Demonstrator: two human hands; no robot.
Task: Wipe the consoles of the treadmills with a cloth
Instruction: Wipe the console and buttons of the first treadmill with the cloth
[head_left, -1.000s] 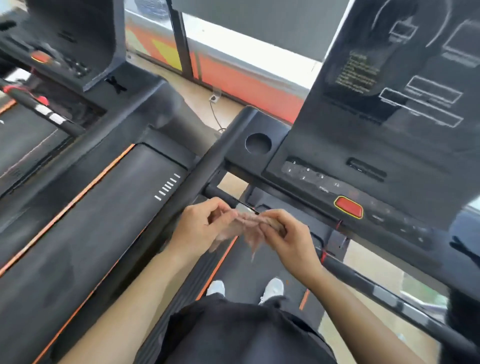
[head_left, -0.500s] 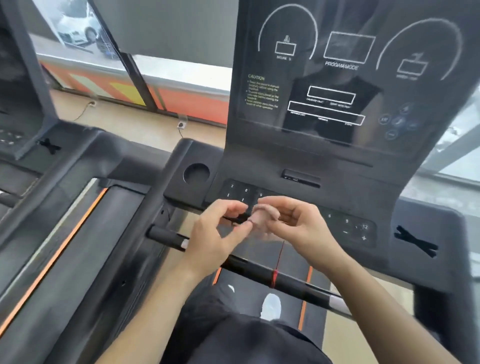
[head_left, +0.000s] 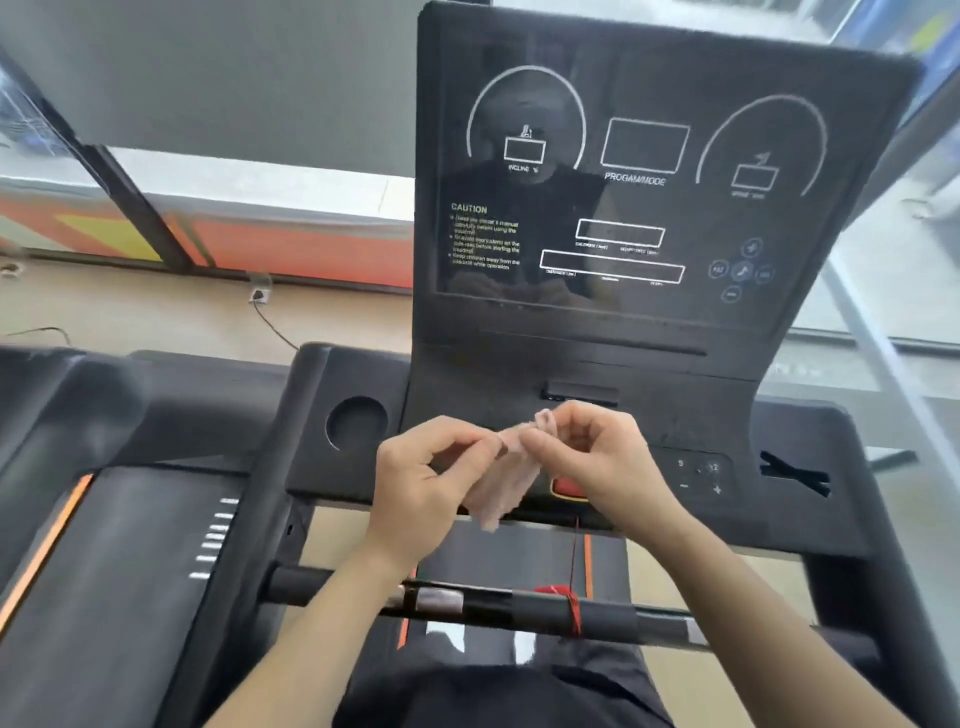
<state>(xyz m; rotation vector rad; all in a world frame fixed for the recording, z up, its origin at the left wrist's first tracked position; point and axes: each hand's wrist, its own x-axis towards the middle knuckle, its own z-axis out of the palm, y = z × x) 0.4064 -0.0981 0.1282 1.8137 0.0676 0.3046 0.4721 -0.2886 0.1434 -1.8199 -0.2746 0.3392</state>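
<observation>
Background: tan floor (head_left: 156, 312) behind, neighbouring treadmill belt (head_left: 130, 571) along the left edge
Left hand (head_left: 421, 483): pinching the top left corner of the cloth (head_left: 506, 483), over the front edge of the console (head_left: 649, 208)
Cloth: a tight wad half a second back, and now it hangs open between both hands, clear of the panel
Right hand (head_left: 597, 457): fingers curled, pinching the other top corner
Console: swung square into view, not yet touched; I'd say the wiping starts next

The cloth (head_left: 506, 475) hangs between both hands, before the console (head_left: 649, 208), above the handlebar (head_left: 519, 608).
</observation>
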